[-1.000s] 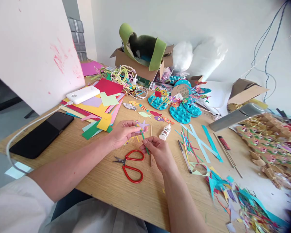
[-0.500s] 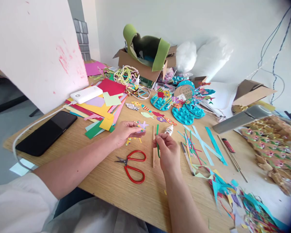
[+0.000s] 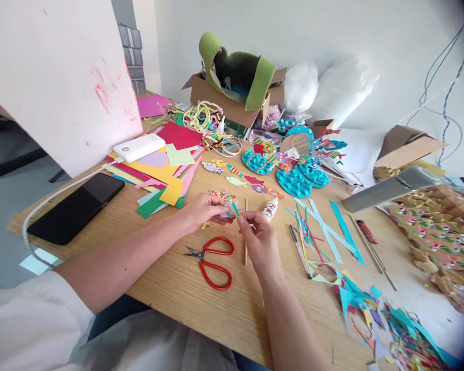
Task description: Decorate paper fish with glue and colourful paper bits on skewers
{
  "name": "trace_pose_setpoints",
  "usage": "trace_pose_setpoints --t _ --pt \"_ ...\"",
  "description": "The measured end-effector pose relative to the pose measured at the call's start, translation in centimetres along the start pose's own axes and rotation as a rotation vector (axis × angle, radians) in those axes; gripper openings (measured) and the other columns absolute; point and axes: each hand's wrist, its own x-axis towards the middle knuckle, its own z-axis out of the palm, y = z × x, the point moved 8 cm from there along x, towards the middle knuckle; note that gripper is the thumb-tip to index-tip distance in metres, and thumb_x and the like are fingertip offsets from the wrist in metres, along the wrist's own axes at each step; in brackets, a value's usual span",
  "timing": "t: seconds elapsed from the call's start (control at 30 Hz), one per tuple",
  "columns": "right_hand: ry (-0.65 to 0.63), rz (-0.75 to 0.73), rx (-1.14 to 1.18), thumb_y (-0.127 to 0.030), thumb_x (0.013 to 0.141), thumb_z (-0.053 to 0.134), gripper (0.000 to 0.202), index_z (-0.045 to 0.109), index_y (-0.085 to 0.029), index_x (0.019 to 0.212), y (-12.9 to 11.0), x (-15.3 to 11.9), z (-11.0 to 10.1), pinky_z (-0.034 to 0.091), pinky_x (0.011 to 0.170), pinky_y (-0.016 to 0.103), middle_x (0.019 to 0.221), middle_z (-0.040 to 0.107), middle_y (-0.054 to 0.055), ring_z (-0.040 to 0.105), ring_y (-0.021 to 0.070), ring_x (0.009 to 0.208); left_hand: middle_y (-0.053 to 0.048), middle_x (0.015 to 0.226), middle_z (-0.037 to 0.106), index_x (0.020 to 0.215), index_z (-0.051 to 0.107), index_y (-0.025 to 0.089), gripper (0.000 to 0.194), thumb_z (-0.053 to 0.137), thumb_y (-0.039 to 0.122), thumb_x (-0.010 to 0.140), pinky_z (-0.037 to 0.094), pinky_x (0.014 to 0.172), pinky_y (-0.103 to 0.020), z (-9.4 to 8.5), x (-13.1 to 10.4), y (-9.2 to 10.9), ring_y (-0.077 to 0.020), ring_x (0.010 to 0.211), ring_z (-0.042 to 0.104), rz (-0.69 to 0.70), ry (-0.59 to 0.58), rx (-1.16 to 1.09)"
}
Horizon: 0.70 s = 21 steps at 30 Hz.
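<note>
In the head view, the green strip point(image 3: 236, 208), held upright and well apart before, has been brought over to the purple paper piece point(image 3: 229, 209). The paper piece is pinched at the fingertips of the left hand point(image 3: 201, 212) — the strip is clamped between thumb and fingertips of the right hand point(image 3: 261, 236), its lower end at the grip. Red-handled scissors point(image 3: 201, 254) are seen nearer the body.
</note>
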Motion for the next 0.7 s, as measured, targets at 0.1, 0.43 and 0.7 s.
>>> trace_pose_setpoints --t 0.1,0.43,0.7 --pt "-0.030 0.032 0.042 -0.041 0.082 0.061 0.022 0.063 -0.019 0.079 0.22 0.03 0.24 0.039 0.060 0.027 0.070 0.060 0.000 0.050 0.0135 0.064 -0.007 0.075 0.073 0.075 0.072 0.011 0.041 0.086 0.042 0.053 0.055 0.070 -0.030 0.20 -0.06 -0.07 -0.0182 0.071 0.070 -0.016 -0.027 0.013" --pt "-0.027 0.141 0.093 -0.048 0.073 0.068 0.031 0.067 -0.017 0.075 0.34 -0.08 0.22 0.036 0.056 0.026 0.067 0.064 0.002 0.049 0.0130 0.060 -0.007 0.076 0.073 0.073 0.072 0.011 0.037 0.085 0.040 0.054 0.055 0.071 -0.030 0.28 -0.11 0.07 -0.0172 0.070 0.069 -0.021 -0.039 0.028" --pt "0.004 0.211 0.139 -0.047 0.070 0.071 0.032 0.069 -0.015 0.073 0.87 -0.21 0.24 0.037 0.055 0.026 0.065 0.064 0.002 0.049 0.0122 0.058 -0.007 0.073 0.072 0.070 0.071 0.011 0.036 0.086 0.039 0.052 0.055 0.070 -0.029 0.23 -0.25 0.15 -0.0168 0.068 0.069 -0.026 -0.022 0.006"
